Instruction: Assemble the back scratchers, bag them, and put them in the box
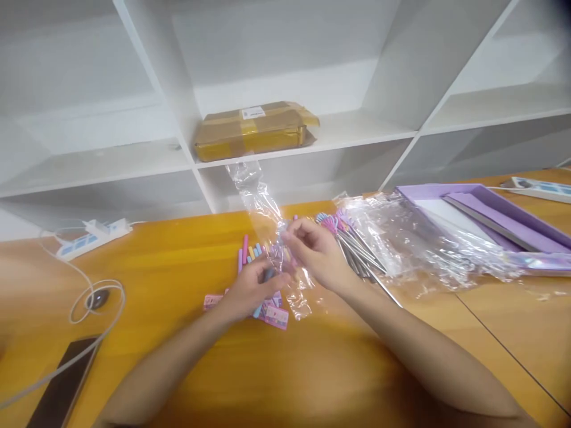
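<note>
A long clear plastic bag [261,202] hangs between my two hands, its upper end rising toward the shelf. My right hand [316,252] pinches the bag at its middle between thumb and fingers. Slightly lower and to the left, my left hand [254,285] grips the bag too, thumb and fingers closing on it. Pink and purple sticks [245,246] lie on the table just behind my left hand. Below that hand is a small heap of pink printed pieces [276,317], partly covered by it. What the bag contains, if anything, is blurred.
Metal-stemmed items with colourful tops [357,246] lie right of my hands, beside crumpled clear wrappers [419,232] and a purple box [437,190]. A taped carton [254,131] sits on the shelf. Left are a power strip [93,238], cable [118,284] and dark phone-like slab [65,380].
</note>
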Demonstrator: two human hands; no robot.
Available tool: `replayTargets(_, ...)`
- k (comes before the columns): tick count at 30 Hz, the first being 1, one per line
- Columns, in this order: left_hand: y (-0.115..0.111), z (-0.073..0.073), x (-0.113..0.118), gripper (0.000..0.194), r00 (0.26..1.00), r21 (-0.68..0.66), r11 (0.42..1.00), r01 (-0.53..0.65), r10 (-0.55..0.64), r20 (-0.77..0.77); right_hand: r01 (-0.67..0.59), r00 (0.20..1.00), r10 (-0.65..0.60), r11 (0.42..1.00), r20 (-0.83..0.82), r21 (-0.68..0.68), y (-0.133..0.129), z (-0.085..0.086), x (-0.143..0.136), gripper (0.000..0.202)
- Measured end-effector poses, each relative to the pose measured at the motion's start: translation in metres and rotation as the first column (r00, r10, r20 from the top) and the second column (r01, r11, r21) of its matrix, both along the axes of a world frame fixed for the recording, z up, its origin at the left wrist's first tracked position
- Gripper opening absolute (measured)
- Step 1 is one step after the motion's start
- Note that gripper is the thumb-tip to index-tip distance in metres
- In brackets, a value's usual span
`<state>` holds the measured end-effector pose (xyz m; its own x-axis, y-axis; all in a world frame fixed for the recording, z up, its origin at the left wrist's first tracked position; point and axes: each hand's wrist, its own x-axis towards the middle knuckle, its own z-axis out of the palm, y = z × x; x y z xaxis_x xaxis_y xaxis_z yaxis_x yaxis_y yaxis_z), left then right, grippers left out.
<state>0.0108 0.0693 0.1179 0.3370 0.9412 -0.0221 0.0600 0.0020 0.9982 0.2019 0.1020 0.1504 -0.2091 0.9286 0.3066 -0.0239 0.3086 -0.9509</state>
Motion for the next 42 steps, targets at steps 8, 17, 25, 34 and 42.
replayTargets(8, 0.006, -0.014, -0.005, 0.042, 0.974, -0.060, 0.989, -0.135, 0.143, 0.173, 0.013, 0.995, -0.016, 0.999, -0.098, -0.031, 0.010, -0.032, -0.012, 0.044)
replayTargets(17, -0.002, -0.009, 0.000, 0.043, 0.998, 0.121, 0.992, -0.026, 0.033, -0.052, -0.214, 0.960, 0.156, 0.944, -0.231, -0.253, 0.004, -0.054, -0.031, 0.047)
replayTargets(25, 0.003, -0.008, -0.004, 0.037, 0.993, 0.187, 0.975, -0.116, 0.112, 0.034, -0.071, 0.947, -0.007, 0.970, -0.321, -0.231, 0.011, -0.049, -0.028, 0.044)
replayTargets(34, 0.014, 0.023, -0.027, 0.033, 0.813, 0.091, 0.889, -0.449, 0.365, 0.454, 0.063, 0.971, -0.152, 0.906, 0.184, 0.418, -0.008, -0.007, 0.014, 0.029)
replayTargets(42, 0.007, 0.047, -0.031, 0.022, 0.732, 0.072, 0.898, -0.434, 0.305, 0.609, -0.050, 0.789, -0.353, 0.779, 0.504, 0.625, -0.032, -0.003, 0.001, 0.017)
